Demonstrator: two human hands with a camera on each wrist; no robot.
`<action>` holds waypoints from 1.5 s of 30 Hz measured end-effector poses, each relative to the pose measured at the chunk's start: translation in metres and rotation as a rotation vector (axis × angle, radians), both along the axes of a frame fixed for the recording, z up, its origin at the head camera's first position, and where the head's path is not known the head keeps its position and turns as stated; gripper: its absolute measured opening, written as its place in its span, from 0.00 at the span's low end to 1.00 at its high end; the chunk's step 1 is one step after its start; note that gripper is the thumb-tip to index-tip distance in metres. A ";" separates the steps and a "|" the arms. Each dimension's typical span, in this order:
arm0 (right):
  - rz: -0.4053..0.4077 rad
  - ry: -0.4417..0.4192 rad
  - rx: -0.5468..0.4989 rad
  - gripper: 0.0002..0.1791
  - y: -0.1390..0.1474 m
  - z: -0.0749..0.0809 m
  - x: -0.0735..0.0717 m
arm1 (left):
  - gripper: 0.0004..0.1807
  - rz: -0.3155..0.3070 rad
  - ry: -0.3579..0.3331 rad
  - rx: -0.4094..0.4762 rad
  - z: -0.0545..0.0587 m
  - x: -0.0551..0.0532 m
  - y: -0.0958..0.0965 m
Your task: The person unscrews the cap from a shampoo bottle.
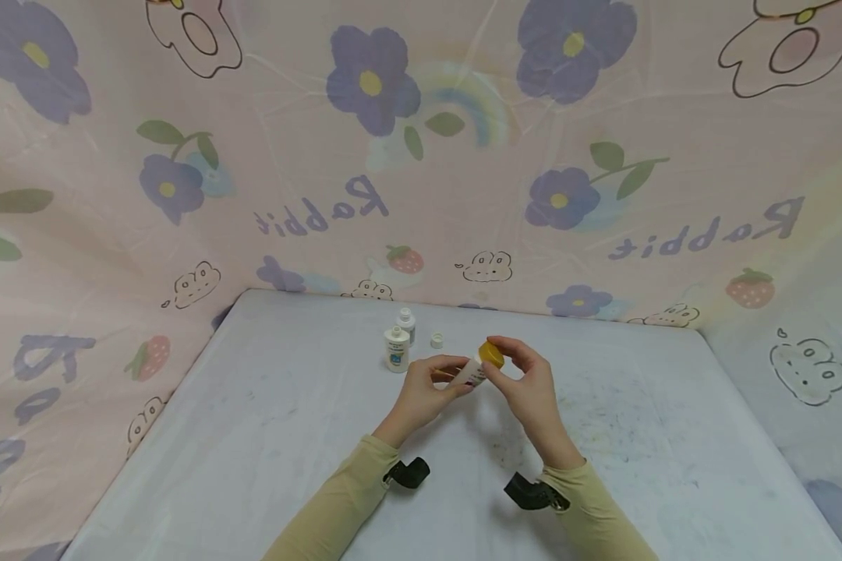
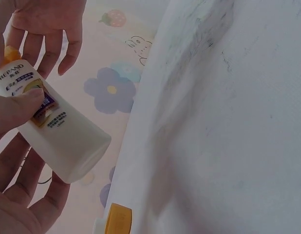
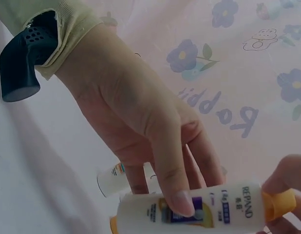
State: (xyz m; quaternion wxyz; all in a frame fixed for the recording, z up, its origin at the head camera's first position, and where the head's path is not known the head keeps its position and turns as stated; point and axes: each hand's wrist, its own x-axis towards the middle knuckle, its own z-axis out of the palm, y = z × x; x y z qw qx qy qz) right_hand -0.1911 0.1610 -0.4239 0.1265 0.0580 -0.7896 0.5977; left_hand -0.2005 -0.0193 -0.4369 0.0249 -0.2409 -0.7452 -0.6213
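My left hand (image 1: 426, 391) holds a small white bottle (image 1: 472, 374) tilted above the table, its thumb lying across the label in the left wrist view. The label reads REPAND, with a purple and yellow picture below. At the bottle's upper end, my right hand (image 1: 531, 389) pinches the yellow cap (image 1: 491, 354) between thumb and fingers. In the right wrist view this cap (image 3: 279, 204) is only partly covered by fingers. Further back, a white bottle (image 1: 397, 351) with a printed label stands upright. A second white bottle (image 1: 406, 321) stands just behind it, partly hidden.
A small white cap (image 1: 437, 340) lies to the right of the standing bottles. A yellow piece (image 2: 119, 219) beside something white is cut off at the left wrist view's lower edge. The pale table (image 1: 252, 436) meets a printed curtain (image 1: 449, 202) at the back and sides.
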 end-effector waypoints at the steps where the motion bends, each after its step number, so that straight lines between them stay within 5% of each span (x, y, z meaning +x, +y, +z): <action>1: 0.013 -0.002 0.004 0.19 0.001 0.000 0.000 | 0.18 -0.004 -0.001 0.000 0.000 0.000 0.000; 19: 0.257 -0.002 -0.001 0.19 0.015 0.001 -0.002 | 0.20 -0.054 -0.076 -0.055 0.000 -0.002 -0.004; 26: 0.289 -0.011 -0.032 0.19 0.017 0.001 -0.005 | 0.21 -0.046 -0.078 -0.036 -0.031 -0.020 0.000; 29: 0.298 -0.009 -0.033 0.19 0.017 0.001 -0.006 | 0.21 -0.041 -0.071 -0.043 -0.034 -0.021 -0.001; 36: 0.265 0.026 -0.048 0.22 0.016 0.003 -0.006 | 0.21 -0.017 -0.066 -0.031 -0.032 -0.021 -0.003; 45: 0.098 0.005 -0.059 0.29 0.008 0.003 0.003 | 0.22 0.056 -0.089 0.012 -0.030 -0.023 -0.004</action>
